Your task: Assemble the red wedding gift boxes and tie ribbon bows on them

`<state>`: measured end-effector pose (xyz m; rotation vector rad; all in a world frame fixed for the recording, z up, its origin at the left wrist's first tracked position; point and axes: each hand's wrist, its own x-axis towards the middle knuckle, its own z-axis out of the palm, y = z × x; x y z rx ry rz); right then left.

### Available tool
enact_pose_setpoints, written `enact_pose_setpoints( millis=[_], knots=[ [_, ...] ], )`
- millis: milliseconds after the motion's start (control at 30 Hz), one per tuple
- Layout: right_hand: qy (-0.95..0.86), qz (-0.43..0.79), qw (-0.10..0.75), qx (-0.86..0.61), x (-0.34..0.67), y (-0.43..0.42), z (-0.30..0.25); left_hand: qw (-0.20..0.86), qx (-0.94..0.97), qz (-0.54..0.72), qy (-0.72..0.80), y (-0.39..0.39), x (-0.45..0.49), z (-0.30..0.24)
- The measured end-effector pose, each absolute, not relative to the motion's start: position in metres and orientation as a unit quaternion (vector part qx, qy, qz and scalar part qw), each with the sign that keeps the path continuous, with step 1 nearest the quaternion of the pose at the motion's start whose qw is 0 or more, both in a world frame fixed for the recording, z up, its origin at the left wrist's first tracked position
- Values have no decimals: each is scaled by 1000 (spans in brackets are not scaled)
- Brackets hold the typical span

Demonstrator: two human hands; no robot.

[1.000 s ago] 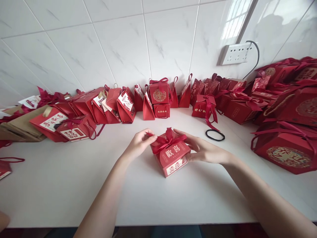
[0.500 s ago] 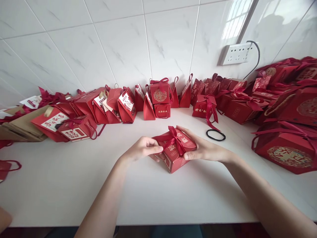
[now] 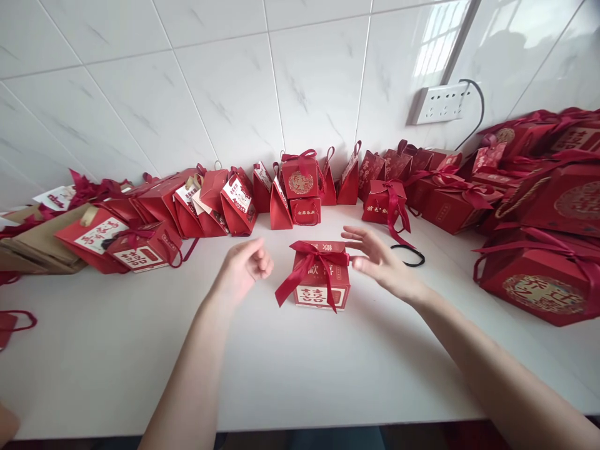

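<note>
A small red gift box (image 3: 323, 290) with white and gold lettering stands upright on the white table, its front side facing me. A dark red ribbon (image 3: 315, 255) is tied in a bow across its top, one tail hanging off to the left. Left of the box, my left hand (image 3: 246, 265) hovers apart from it, fingers curled in with nothing in them. On the other side my right hand (image 3: 379, 262) has its fingers spread, the tips close to the box's right edge; whether they touch it I cannot tell.
Behind, a row of red gift boxes (image 3: 239, 203) lines the tiled wall. Larger red boxes (image 3: 539, 275) are stacked at the right. A black elastic loop (image 3: 409, 255) lies beyond my right hand. A white power strip (image 3: 440, 103) is on the wall. Another person's arm (image 3: 7, 422) shows at lower left.
Both hands have let go of the box, my left hand drawing back to the left. The box has turned so its lettered front faces me.
</note>
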<state>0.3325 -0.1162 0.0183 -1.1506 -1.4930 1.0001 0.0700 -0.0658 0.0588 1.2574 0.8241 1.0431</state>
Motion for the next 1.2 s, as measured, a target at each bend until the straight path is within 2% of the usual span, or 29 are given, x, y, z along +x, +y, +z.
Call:
enact_pose_setpoints(
  millis=[100, 200, 467, 733, 867, 933, 1033, 1100, 1200],
  knots=[
    [-682, 423, 421, -423, 326, -122, 16, 558, 611, 302, 473, -67, 83, 54],
    [-699, 412, 390, -434, 323, -122, 13, 528, 694, 170, 460, -73, 87, 56],
    [-681, 386, 425, -454, 320, -117, 7, 566, 716, 145, 382, -80, 84, 64],
    [-684, 408, 421, -435, 323, -119, 15, 613, 717, -9, 333, -93, 101, 53],
    [-693, 439, 398, -410, 332, -120, 22, 575, 722, -122, 365, -87, 93, 52],
    [-697, 453, 382, -403, 335, -121, 24, 544, 722, -91, 418, -80, 85, 52],
    [-706, 462, 363, -395, 336, -121, 25, 508, 685, 156, 497, -71, 81, 52],
    [-709, 468, 360, -386, 335, -121, 25, 495, 651, 298, 492, -70, 83, 52],
    [-716, 473, 358, -368, 333, -121, 28, 504, 668, 342, 428, -75, 92, 54]
  ],
)
